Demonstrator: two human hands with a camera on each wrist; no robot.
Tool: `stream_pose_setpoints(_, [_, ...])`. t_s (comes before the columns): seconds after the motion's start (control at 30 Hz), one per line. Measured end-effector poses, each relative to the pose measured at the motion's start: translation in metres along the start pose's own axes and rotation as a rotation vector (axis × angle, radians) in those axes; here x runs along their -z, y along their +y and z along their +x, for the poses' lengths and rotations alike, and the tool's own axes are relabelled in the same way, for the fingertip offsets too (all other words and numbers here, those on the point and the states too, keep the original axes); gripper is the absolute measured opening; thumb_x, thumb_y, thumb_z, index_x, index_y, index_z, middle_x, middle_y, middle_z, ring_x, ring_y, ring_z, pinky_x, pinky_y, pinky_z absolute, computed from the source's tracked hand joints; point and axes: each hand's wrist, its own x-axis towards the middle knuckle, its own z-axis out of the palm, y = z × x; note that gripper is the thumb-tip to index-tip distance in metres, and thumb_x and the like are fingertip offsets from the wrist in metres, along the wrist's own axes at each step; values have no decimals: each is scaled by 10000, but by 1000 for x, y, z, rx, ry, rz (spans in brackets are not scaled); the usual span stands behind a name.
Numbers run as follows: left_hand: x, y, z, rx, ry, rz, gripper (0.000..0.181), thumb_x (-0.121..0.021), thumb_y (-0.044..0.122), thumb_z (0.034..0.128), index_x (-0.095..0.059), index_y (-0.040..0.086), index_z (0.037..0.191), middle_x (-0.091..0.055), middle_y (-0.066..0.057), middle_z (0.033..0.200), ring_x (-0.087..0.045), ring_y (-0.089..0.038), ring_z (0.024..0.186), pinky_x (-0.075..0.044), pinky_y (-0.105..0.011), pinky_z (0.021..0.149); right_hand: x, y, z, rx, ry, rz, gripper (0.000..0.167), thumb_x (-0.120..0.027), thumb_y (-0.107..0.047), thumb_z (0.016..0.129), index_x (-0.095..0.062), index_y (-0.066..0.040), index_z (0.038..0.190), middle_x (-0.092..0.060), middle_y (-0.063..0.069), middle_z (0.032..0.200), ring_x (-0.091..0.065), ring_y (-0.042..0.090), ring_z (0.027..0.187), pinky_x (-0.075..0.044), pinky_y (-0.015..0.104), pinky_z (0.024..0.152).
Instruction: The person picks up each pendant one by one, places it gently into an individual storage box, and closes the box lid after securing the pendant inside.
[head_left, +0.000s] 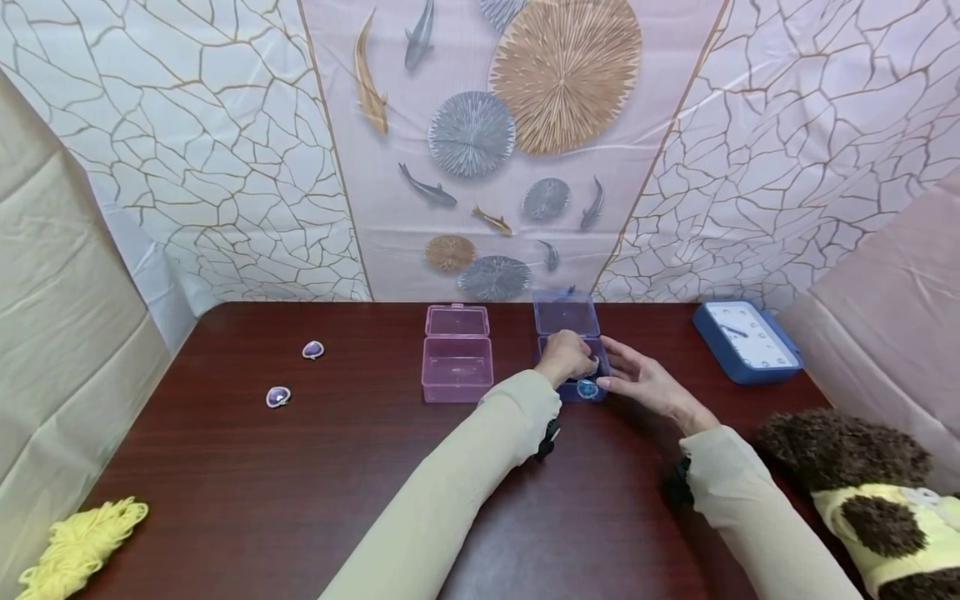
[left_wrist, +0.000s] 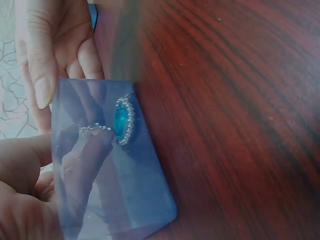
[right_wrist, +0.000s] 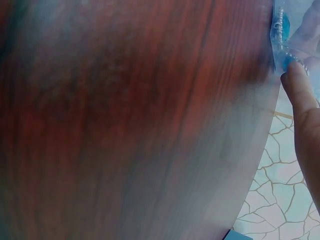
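A see-through blue box (head_left: 606, 385) stands on the table, its lid (head_left: 566, 315) raised. My left hand (head_left: 567, 357) reaches inside and pinches a gem ornament with a silver beaded rim (left_wrist: 95, 129), seen through the wall in the left wrist view. Beside it in the box lies a blue gem ornament (head_left: 587, 389), also edged with silver beads. My right hand (head_left: 648, 385) rests against the box's right side, thumb near the front corner and fingers loosely extended. In the right wrist view only part of the right hand (right_wrist: 305, 110) shows at the edge.
Left of the blue box stands a pink box (head_left: 457, 392) with its lid up. Two purple gem ornaments (head_left: 312, 350) lie farther left. A blue clock (head_left: 750, 337) and a brown fluffy toy (head_left: 847, 450) are at right; yellow yarn (head_left: 82, 546) lies at front left.
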Motion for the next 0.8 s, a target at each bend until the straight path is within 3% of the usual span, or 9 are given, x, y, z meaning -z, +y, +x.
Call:
stream_pose_setpoints(0.2, [-3, -2, -1, 11, 27, -13, 167, -760, 156, 758, -754, 127, 923, -710, 23, 976, -586, -148, 1042, -482, -179, 825, -2, 1, 1, 8, -2, 20, 724, -586, -37, 915, -144, 17, 1487, -207, 320, 1490, -263, 480, 1333, -429, 80, 870])
stream_pose_setpoints(0.8, [-10, -1, 2, 49, 101, 1, 51, -749, 167, 784, -755, 135, 825, -709, 22, 892, -627, -123, 881, -507, -195, 721, -1, 1, 1, -23, -3, 23, 742, -604, -85, 915, -147, -21, 1497, -230, 290, 1497, -271, 459, 1346, -427, 85, 882])
